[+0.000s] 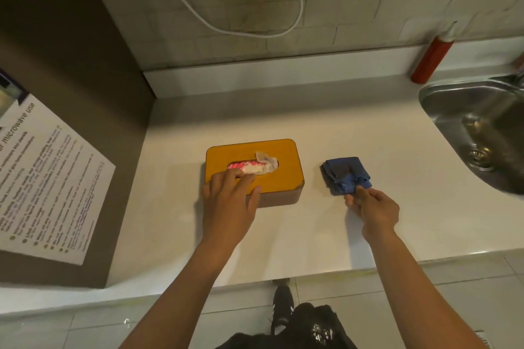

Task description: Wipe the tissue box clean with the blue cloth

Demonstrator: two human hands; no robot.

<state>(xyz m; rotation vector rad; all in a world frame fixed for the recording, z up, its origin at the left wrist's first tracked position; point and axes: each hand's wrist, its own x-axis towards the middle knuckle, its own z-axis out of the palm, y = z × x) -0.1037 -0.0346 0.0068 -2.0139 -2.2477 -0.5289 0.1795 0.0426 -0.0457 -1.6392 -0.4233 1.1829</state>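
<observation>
Notice [42,178]: a printed sheet about microwave use, stuck on the brown side wall at the far left.
Counter [283,235]: pale top running from that wall to the sink; it bears the box and the cloth.
Tissue box [280,173]: rectangular, orange-yellow lid with rounded corners over a brown base, flat on the counter left of centre.
Box contents: 1 oval slot in the lid shows a pink-and-white tissue pack [241,165]; a crumpled white tissue [266,161] sticks up from the slot's right end.
Left hand [229,201]: laid on the near left corner of the lid, fingers fairly straight and reaching the slot's left end, thumb along the front edge; it presses on the box rather than wrapping it.
Blue cloth [344,174]: folded and bunched, lying on the counter just right of the box, not touching it.
Right hand [371,208]: at the cloth's near edge, thumb and fingertips pinching that edge; the rest of the cloth lies beyond the fingers, toward the wall.
Cable [301,5]: white, looping down the tiled back wall.
Red bottle [431,61]: upright at the back edge, just left of the sink.
Sink [442,110]: steel basin at the far right; only its drain [479,154] shows inside.
Floor: 1 black shoe [282,309] with white stripes below the counter edge.
</observation>
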